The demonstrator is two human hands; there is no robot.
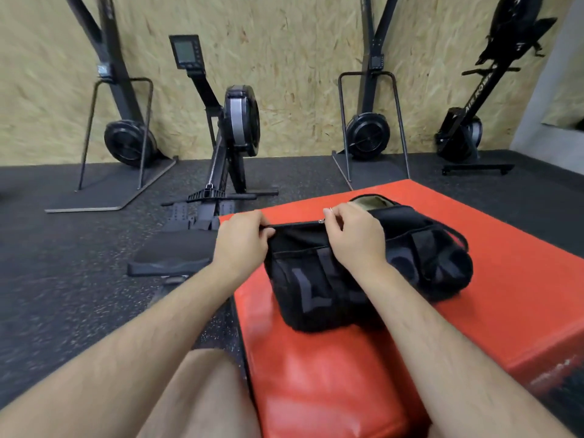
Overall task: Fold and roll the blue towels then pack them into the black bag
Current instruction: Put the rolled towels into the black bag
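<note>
Both bare forearms stretched forward, wrists close together. Left hand [241, 245] curled, pinching end of black bag [316, 279] top edge. Right hand [355, 238] thumb and forefinger pinching zipper pull [322, 220].

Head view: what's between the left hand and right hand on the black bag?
Only the zipper line of the black bag: left hand pinches its end, right hand pinches the zipper pull. Head view shows it.
</note>
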